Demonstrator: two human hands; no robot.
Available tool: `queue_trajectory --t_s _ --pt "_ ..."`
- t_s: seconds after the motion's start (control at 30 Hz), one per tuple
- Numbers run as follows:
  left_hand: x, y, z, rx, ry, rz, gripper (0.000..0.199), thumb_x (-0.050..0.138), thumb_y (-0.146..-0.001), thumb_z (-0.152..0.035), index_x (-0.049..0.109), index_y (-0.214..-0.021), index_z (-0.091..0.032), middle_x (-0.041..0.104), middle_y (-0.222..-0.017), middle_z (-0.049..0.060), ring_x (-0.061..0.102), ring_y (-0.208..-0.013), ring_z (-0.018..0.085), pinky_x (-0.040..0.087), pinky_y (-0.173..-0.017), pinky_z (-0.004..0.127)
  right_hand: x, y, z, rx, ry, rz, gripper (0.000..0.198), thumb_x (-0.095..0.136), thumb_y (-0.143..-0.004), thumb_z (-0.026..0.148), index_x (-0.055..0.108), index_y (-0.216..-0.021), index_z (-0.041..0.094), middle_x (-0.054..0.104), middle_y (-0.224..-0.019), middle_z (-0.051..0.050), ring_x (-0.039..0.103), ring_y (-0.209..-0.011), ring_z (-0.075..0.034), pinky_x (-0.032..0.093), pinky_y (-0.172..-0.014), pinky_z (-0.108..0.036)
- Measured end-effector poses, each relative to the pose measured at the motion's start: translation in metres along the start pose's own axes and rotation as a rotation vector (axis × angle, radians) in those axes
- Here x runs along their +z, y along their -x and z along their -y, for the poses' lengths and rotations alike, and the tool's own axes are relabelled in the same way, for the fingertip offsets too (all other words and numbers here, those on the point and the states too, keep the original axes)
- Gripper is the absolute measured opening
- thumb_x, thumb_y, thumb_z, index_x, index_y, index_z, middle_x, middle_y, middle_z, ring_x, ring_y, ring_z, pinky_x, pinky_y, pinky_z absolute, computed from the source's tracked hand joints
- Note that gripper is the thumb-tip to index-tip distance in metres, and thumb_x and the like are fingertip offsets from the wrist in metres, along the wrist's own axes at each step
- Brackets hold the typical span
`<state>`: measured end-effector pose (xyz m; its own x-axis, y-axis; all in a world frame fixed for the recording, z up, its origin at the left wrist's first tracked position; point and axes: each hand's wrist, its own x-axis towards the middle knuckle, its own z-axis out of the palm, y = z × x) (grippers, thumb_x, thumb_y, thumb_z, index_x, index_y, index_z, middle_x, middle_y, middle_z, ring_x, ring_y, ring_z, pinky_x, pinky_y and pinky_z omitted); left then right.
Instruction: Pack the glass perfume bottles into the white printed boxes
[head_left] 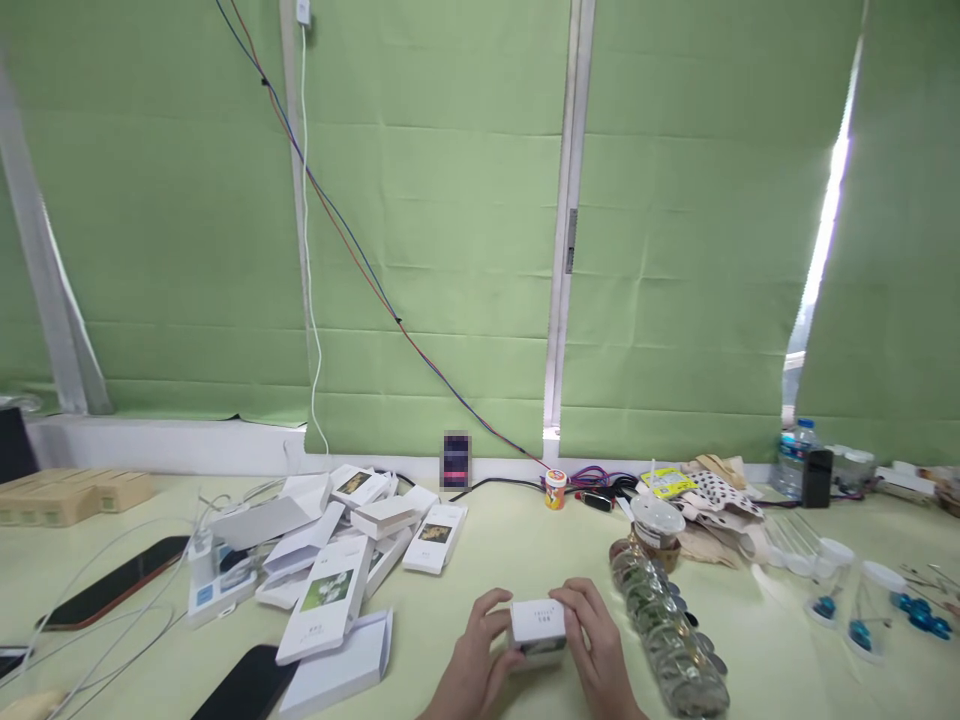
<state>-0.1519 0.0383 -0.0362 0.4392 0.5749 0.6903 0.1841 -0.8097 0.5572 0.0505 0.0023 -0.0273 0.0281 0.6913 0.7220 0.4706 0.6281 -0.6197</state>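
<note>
A small white box (538,622) with dark print on its upward face is held between my two hands, above the near part of the table. My left hand (477,650) grips its left end, fingers curled over the edge and thumb low at the front. At the right end, my right hand (594,640) closes on it with fingers bent over the corner. Part of a picture shows on the box's lower side. To the left lies a heap of white picture boxes (324,590), some of them open. Right of my hands is a row of stacked clear round containers (667,630).
A power strip (217,585), loose white cables and dark phones (247,685) lie at the left. An orange jar (555,490) and a propped phone (456,460) stand at the back. Clear cups (870,605) with blue pieces and a water bottle (796,460) are at the right.
</note>
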Motion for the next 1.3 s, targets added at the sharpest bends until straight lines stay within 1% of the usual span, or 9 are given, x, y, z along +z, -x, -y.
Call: queue_trajectory --t_s 0.17,0.37,0.53,0.67,0.8,0.93,1.0,1.17,1.3 --pt "-0.001 -0.003 0.000 -0.007 -0.023 0.066 0.039 0.042 -0.094 -0.025 0.047 -0.132 -0.032 0.045 -0.136 0.013 0.057 -0.115 0.025 0.052 -0.092 0.036 0.002 -0.004 0.002 0.021 -0.005 -0.032 0.026 0.034 -0.096 0.028 0.060 -0.102 0.026 0.056 -0.097 -0.006 0.060 -0.089 -0.021 0.050 -0.074 -0.031" --pt "-0.003 -0.008 -0.008 -0.104 -0.038 0.067 0.037 0.040 -0.095 -0.029 0.050 -0.130 -0.034 0.046 -0.137 0.011 0.057 -0.113 0.024 0.051 -0.093 0.035 0.003 -0.006 0.001 0.064 -0.026 -0.043 0.031 0.034 -0.097 0.031 0.061 -0.112 0.027 0.056 -0.099 -0.006 0.060 -0.092 -0.021 0.051 -0.077 -0.032" --pt "-0.004 -0.018 -0.013 -0.212 0.072 0.059 0.035 0.040 -0.095 -0.033 0.053 -0.127 -0.031 0.049 -0.133 0.009 0.053 -0.117 0.024 0.048 -0.097 0.035 0.005 -0.001 -0.011 0.052 -0.022 0.009 0.033 0.037 -0.096 0.037 0.058 -0.121 0.032 0.054 -0.109 -0.006 0.057 -0.103 -0.021 0.050 -0.087 -0.033" --pt "-0.004 -0.022 -0.018 -0.282 0.190 0.073 0.034 0.041 -0.095 -0.032 0.051 -0.127 -0.028 0.055 -0.127 0.008 0.054 -0.114 0.024 0.046 -0.097 0.036 0.007 -0.001 -0.016 0.018 -0.083 0.061 0.030 0.042 -0.094 0.036 0.057 -0.120 0.031 0.055 -0.107 -0.006 0.059 -0.100 -0.021 0.052 -0.082 -0.032" --pt "0.001 -0.019 -0.016 -0.391 0.333 0.168 0.054 0.054 -0.086 -0.023 0.037 -0.137 -0.026 0.061 -0.120 0.007 0.060 -0.100 0.021 0.049 -0.092 0.036 0.008 -0.004 -0.014 0.035 -0.123 0.057 0.029 0.040 -0.095 0.034 0.058 -0.117 0.028 0.058 -0.102 -0.005 0.061 -0.094 -0.020 0.053 -0.077 -0.030" --pt "0.003 -0.020 -0.014 -0.395 0.351 0.168 0.060 0.056 -0.079 -0.015 0.037 -0.135 -0.026 0.060 -0.122 0.005 0.059 -0.101 0.022 0.047 -0.092 0.037 0.008 -0.003 -0.011 0.060 -0.145 0.087 0.031 0.047 -0.092 0.032 0.054 -0.121 0.028 0.062 -0.107 -0.005 0.062 -0.096 -0.020 0.052 -0.081 -0.031" --pt "0.002 -0.022 -0.015 -0.395 0.368 0.147 0.058 0.056 -0.079 -0.016 0.038 -0.133 -0.026 0.060 -0.122 0.005 0.059 -0.100 0.022 0.047 -0.092 0.037 0.008 -0.001 -0.009 0.089 -0.194 0.138 0.048 0.058 -0.085 0.029 0.044 -0.131 0.027 0.061 -0.119 -0.007 0.062 -0.101 -0.021 0.052 -0.086 -0.034" --pt "-0.001 -0.024 -0.015 -0.429 0.488 0.079 0.062 0.065 -0.079 -0.031 0.035 -0.133 -0.027 0.062 -0.118 0.005 0.061 -0.100 0.024 0.050 -0.086 0.036 0.009 0.001 -0.006 0.240 -0.410 0.316 0.112 0.078 -0.062 0.015 0.007 -0.148 0.029 0.053 -0.134 -0.010 0.055 -0.116 -0.025 0.045 -0.096 -0.047" --pt "-0.001 -0.022 -0.007 -0.462 0.696 0.044 0.069 0.065 -0.081 -0.042 0.025 -0.135 -0.028 0.062 -0.117 0.010 0.063 -0.102 0.027 0.052 -0.083 0.039 0.012 0.002 -0.008 0.310 -0.541 0.388 0.119 0.075 -0.059 0.010 -0.002 -0.148 0.031 0.053 -0.133 -0.009 0.062 -0.102 -0.022 0.052 -0.084 -0.041"
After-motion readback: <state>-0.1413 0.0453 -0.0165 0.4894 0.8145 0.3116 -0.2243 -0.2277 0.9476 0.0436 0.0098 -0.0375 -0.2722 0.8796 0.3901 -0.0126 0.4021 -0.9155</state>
